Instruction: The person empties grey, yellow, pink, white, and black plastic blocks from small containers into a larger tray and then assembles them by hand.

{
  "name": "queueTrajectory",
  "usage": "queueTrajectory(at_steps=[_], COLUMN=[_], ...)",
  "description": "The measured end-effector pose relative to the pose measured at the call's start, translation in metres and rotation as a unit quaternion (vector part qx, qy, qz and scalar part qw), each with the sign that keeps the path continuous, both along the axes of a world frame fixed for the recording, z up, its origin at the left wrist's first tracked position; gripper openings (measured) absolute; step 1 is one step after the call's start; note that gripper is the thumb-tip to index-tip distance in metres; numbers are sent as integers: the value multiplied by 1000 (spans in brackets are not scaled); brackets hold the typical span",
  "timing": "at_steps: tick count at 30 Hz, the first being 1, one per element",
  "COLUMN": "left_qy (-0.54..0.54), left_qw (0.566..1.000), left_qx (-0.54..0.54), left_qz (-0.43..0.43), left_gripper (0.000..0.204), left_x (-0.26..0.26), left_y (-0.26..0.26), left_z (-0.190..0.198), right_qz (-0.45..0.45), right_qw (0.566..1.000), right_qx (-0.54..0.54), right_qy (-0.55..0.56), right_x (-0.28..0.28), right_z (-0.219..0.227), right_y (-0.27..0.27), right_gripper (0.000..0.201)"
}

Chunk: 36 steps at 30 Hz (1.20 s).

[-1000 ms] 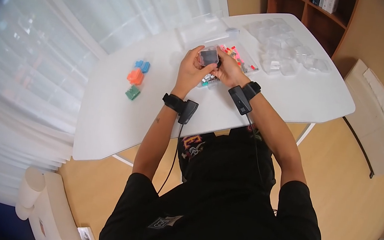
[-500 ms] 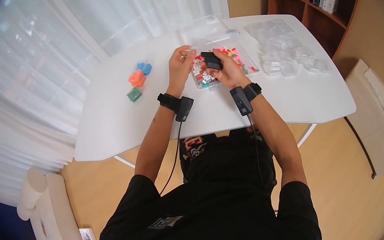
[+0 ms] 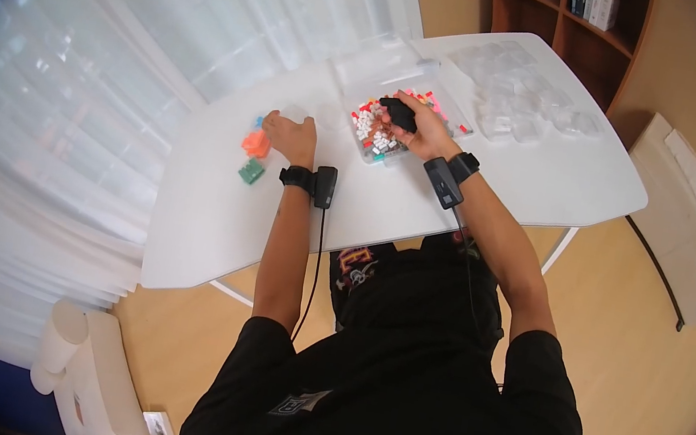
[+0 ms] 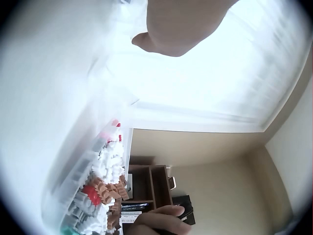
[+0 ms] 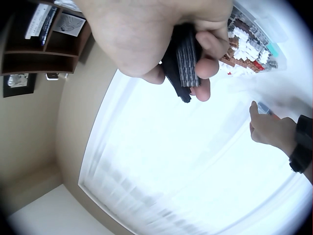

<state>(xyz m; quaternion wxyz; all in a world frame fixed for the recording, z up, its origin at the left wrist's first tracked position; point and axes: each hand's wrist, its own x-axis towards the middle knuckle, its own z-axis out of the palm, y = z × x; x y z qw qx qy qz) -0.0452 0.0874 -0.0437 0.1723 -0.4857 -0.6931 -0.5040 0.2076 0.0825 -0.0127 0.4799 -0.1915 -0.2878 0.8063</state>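
Note:
My right hand (image 3: 422,130) grips a bundle of black pieces (image 5: 188,61) over the bin of small bricks. In the right wrist view the bundle shows thin, stacked edges between the curled fingers (image 5: 208,68). My left hand (image 3: 290,139) is at the left of the table, beside an orange brick block (image 3: 256,144) and partly hiding a blue one (image 3: 260,121). Faint outlines of a small clear plastic box (image 3: 299,110) show at its fingers. A green brick block (image 3: 251,171) lies nearer me. The clear bin (image 3: 385,162) contains loose white, red, brown, grey and pink bricks.
Several clear plastic boxes (image 3: 519,99) lie grouped at the table's back right. The bin's clear lid stands raised at its far side, towards the white curtain (image 3: 243,13). A wooden bookshelf (image 3: 565,29) is beyond the table.
The black pieces have come out of the small clear box and are in my right hand. My left hand has parted from the right and moved left to the coloured blocks.

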Motion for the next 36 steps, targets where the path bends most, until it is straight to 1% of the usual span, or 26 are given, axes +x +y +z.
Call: queueTrajectory(at_steps=[1,2,4,7,8,9,10,11,12,13,14,15,16,17,19,20,21,22,23,25,28,29,31,32,35,36], left_qy=[-22,-22,-42,-32,-31,43,116,116,-47,-207,-208,-257,-302,-303,-297,-300,-300,-300,-302,-300,-301,-302,-339,-340,-314,-311], left_qw=[999,999,996,997,997,999,989,989,980,909,908,866,812,812,779,779,768,756,756,762,769,769,752,752,747,757], left_qx=[-29,-27,-82,-62,-62,12,85,85,91,91,90,17,-56,-56,-101,-100,-117,-134,-134,-131,-109,-109,-104,-104,-129,-124], left_qz=[-4,-4,20,31,30,24,16,15,-174,-351,-354,-428,-495,-496,-543,-542,-554,-566,-565,-559,-554,-552,-556,-555,-572,-562], left_gripper=[58,58,58,56,56,49,42,42,33,24,24,20,17,17,21,21,21,21,21,19,20,20,16,16,14,14], left_x=[1,2,4,8,8,8,8,12,21,30,37,43,50,60,79,82,85,85,85,84,72,76,84,86,87,85], left_y=[-2,-3,-5,-6,-5,-5,-4,-6,-10,-15,-20,-25,-30,-33,-37,-37,-36,-36,-37,-41,-26,-31,-40,-40,-37,-34], left_z=[1,3,5,5,6,7,8,12,20,28,34,39,44,47,47,43,40,38,39,43,32,36,43,41,35,32], right_qz=[-1,14,28,40,42,44,43,45,47,44,32,21,19,14,9,1,-5,-3,5,15,5,8,11,8,10,14], right_qw=[1000,1000,999,998,998,998,999,998,998,998,998,998,998,997,996,993,991,991,989,987,981,980,978,977,976,976], right_qx=[2,11,19,38,35,31,31,37,42,42,49,55,55,61,67,79,91,90,98,103,111,114,116,120,126,128], right_qy=[0,6,12,20,15,10,10,0,-11,-11,-24,-36,-37,-50,-65,-83,-101,-103,-112,-121,-156,-165,-175,-177,-176,-173], right_x=[1,2,3,5,5,6,6,5,5,5,3,2,2,0,0,0,0,0,0,0,-1,-1,-1,-2,-2,-1], right_z=[-3,-4,-6,-4,-4,-3,-3,-6,-7,-9,-9,-11,-13,-16,-16,-14,-11,-9,-7,-5,-2,0,2,1,2,2], right_y=[3,3,5,2,2,1,2,5,6,8,8,8,9,12,11,8,5,3,2,-1,-4,-5,-7,-7,-7,-7], right_gripper=[30,31,31,33,28,23,23,23,23,23,24,25,25,26,27,32,38,38,39,39,41,40,39,40,39,39])
